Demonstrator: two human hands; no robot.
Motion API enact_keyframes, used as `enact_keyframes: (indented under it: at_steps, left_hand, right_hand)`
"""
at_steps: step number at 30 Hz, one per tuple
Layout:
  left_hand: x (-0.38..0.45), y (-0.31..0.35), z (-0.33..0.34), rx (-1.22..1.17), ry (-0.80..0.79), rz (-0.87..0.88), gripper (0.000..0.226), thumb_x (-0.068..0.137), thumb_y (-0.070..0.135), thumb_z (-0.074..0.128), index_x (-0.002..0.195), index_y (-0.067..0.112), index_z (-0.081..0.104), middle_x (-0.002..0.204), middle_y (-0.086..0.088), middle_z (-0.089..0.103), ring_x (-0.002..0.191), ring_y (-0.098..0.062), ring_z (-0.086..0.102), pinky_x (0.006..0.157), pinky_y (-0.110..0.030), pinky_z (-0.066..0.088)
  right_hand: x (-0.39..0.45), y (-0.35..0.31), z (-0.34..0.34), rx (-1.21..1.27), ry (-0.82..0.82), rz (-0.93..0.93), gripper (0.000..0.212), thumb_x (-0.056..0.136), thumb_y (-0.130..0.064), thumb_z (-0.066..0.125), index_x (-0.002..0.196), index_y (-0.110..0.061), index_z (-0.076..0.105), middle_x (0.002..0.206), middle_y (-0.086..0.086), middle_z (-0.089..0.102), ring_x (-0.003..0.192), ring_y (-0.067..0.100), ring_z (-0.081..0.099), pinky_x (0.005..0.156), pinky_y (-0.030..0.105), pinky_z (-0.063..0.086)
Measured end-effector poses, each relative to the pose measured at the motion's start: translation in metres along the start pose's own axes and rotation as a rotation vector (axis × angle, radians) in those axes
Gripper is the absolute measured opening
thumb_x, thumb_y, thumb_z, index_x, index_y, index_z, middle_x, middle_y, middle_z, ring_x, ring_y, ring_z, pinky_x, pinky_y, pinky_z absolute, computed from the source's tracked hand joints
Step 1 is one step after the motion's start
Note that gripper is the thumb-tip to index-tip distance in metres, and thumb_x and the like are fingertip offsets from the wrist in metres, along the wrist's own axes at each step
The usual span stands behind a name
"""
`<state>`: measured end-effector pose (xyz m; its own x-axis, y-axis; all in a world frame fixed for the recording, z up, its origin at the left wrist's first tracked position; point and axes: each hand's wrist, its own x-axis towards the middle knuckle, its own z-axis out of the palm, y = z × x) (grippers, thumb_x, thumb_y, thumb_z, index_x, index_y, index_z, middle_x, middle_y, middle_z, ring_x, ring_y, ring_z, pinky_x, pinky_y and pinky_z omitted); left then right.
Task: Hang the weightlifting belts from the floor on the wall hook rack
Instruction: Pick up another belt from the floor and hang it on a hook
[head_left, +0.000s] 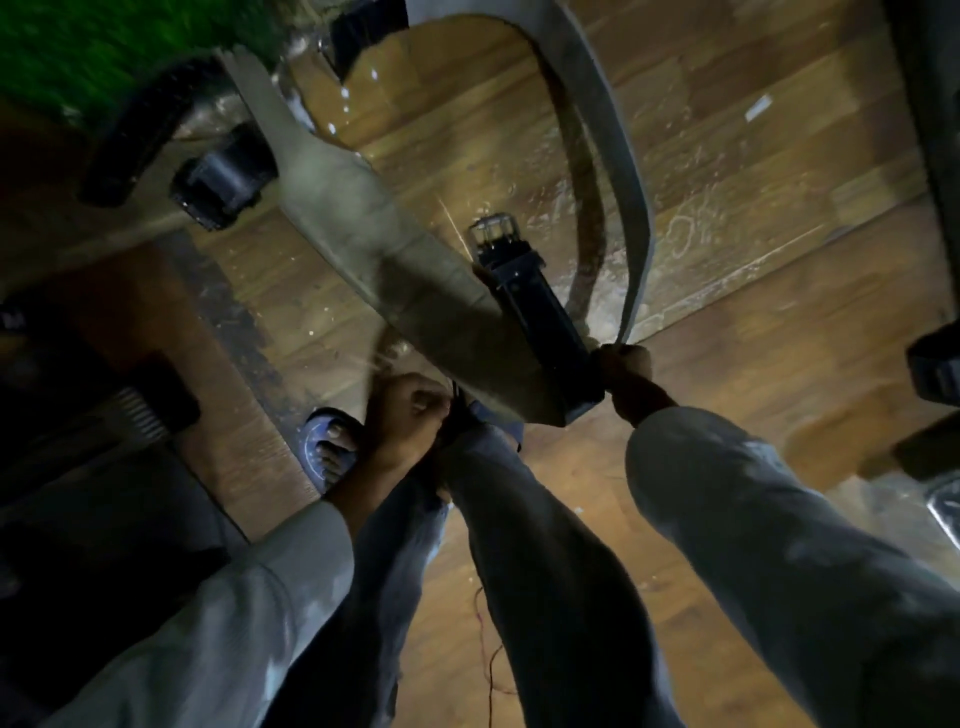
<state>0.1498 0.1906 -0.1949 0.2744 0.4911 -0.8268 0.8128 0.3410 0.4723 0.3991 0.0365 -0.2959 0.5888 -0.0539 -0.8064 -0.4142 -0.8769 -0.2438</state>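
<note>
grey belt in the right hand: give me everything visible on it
The grey belt is a wide, stiff-looking band, pale grey-tan and scuffed, leather or suede by its look. It sweeps in a big open loop over the wooden floor, broad in the middle and narrowing to a strap. A black strap with a metal buckle lies along its near end. The right hand grips the ends together. Whether the far part rests on the floor is unclear. The left hand is fisted just below it; contact cannot be told.

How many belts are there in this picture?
2 that I can make out. A wide grey belt loops above the wooden floor, its end in the right hand. A black belt with a metal buckle lies across it. Dark shapes at upper left are unclear.
</note>
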Motion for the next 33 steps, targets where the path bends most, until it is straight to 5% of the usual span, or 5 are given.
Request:
enact_keyframes:
  at_steps: [11, 19, 27, 30, 33]
  left_hand:
    - [-0.157, 0.103, -0.068, 0.042, -0.140, 0.120, 0.054, 0.062, 0.056, 0.080, 0.101, 0.020, 0.070, 0.103, -0.004, 0.077, 0.100, -0.024, 0.072, 0.092, -0.042, 0.057]
    - [-0.278, 0.217, -0.151, 0.377, -0.027, 0.424, 0.050, 0.067, 0.029, 0.075, 0.115, 0.016, 0.065, 0.110, -0.015, 0.056, 0.105, -0.028, 0.059, 0.086, -0.037, 0.052]
    - [-0.393, 0.228, -0.241, 0.025, 0.086, 0.422, 0.025, 0.069, 0.019, 0.079, 0.087, 0.006, 0.068, 0.085, -0.011, 0.072, 0.081, -0.017, 0.066, 0.074, -0.030, 0.055]
    - [-0.442, 0.219, -0.251, -0.201, 0.131, 0.405, 0.023, 0.072, 0.004, 0.087, 0.087, 0.001, 0.070, 0.082, -0.007, 0.070, 0.074, -0.013, 0.066, 0.070, -0.022, 0.052]
    - [-0.491, 0.225, -0.256, -0.419, 0.105, 0.403, 0.027, 0.075, 0.003, 0.085, 0.088, -0.015, 0.069, 0.083, -0.017, 0.071, 0.076, -0.021, 0.068, 0.068, -0.030, 0.057]
  right_hand:
    - [-0.253, -0.096, -0.117, 0.294, -0.132, -0.115, 0.039, 0.074, -0.027, 0.084, 0.097, 0.003, 0.076, 0.085, 0.015, 0.075, 0.084, 0.032, 0.073, 0.064, 0.034, 0.057]
    - [-0.411, -0.177, -0.127, 0.789, -0.506, -0.035, 0.110, 0.052, -0.047, 0.097, 0.140, 0.002, 0.055, 0.133, 0.025, 0.064, 0.113, 0.038, 0.065, 0.087, 0.047, 0.056]
    - [-0.567, -0.236, -0.167, 0.779, -0.740, -0.230, 0.005, 0.095, -0.008, 0.066, 0.095, -0.004, 0.069, 0.092, 0.013, 0.073, 0.082, 0.025, 0.069, 0.077, 0.038, 0.058]
    - [-0.616, -0.257, -0.167, 0.595, -0.748, -0.311, 0.037, 0.081, -0.004, 0.077, 0.115, 0.007, 0.066, 0.113, 0.027, 0.073, 0.103, 0.041, 0.071, 0.100, 0.058, 0.055]
    - [-0.660, -0.276, -0.174, 0.440, -0.839, -0.409, 0.040, 0.080, -0.001, 0.079, 0.114, 0.012, 0.064, 0.106, 0.028, 0.074, 0.088, 0.039, 0.076, 0.079, 0.051, 0.064]
